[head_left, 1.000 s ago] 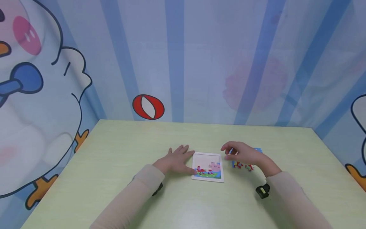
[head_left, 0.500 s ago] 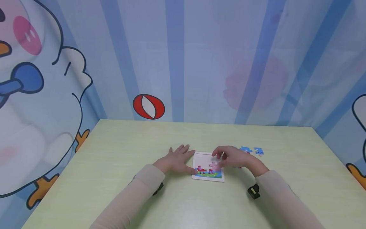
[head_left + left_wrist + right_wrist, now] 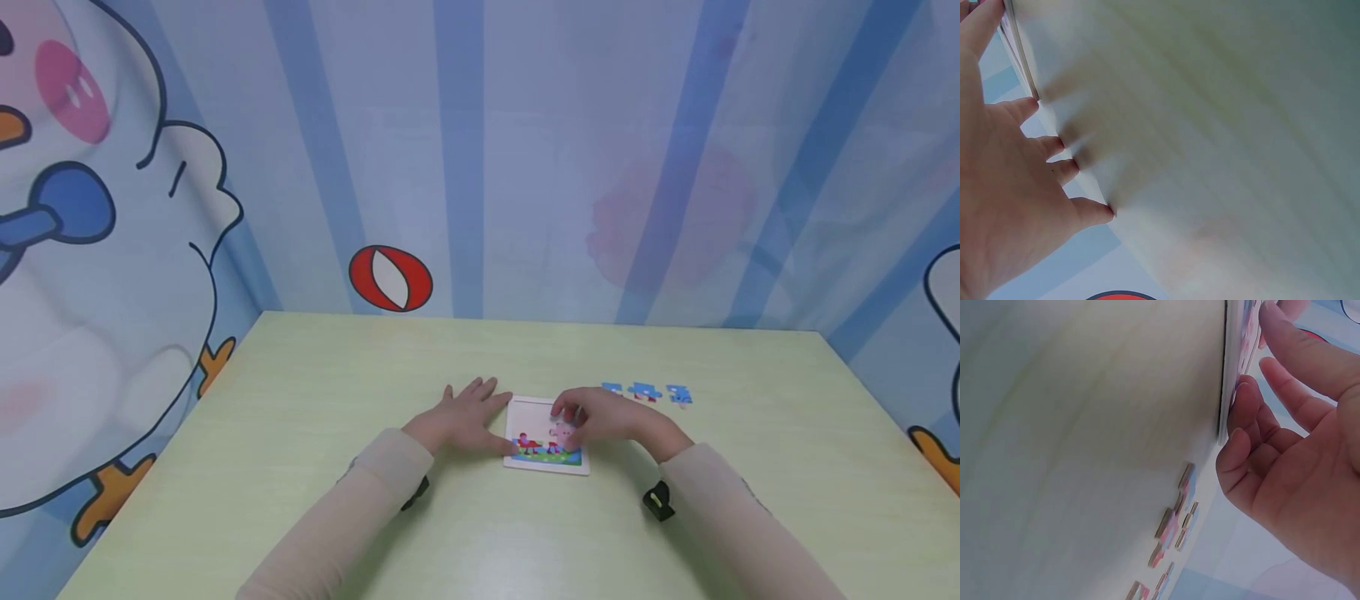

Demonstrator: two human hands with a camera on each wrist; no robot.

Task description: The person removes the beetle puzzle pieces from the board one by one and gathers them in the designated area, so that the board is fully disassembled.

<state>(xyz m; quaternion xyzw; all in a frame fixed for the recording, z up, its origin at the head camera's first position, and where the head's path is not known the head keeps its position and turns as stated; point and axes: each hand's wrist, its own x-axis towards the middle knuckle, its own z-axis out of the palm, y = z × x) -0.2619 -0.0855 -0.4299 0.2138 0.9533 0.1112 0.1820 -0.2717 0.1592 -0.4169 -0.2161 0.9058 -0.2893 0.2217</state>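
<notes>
A shallow white-framed jigsaw tray (image 3: 531, 410) lies flat on the table. Its lower part is filled with pieces of a cartoon pig picture (image 3: 551, 455); bare backing shows above. My left hand (image 3: 462, 418) rests spread at the tray's left edge, with the thumb on its lower left corner and the index finger near the upper left one. Over the right side of the tray is my right hand (image 3: 600, 414), bent at the fingers, its thumb at the pig's pink head. In the right wrist view, thumb and index finger stand apart with no piece visible between them.
Several loose jigsaw pieces (image 3: 645, 392) lie on the table beyond and right of the right hand; some are partly hidden by it. A striped blue curtain (image 3: 517, 167) with cartoon figures hangs along the table's far edge (image 3: 450, 320).
My right hand has moved left from beside the loose pieces onto the tray's right side, uncovering some of those pieces. My left hand and the tray keep their place.
</notes>
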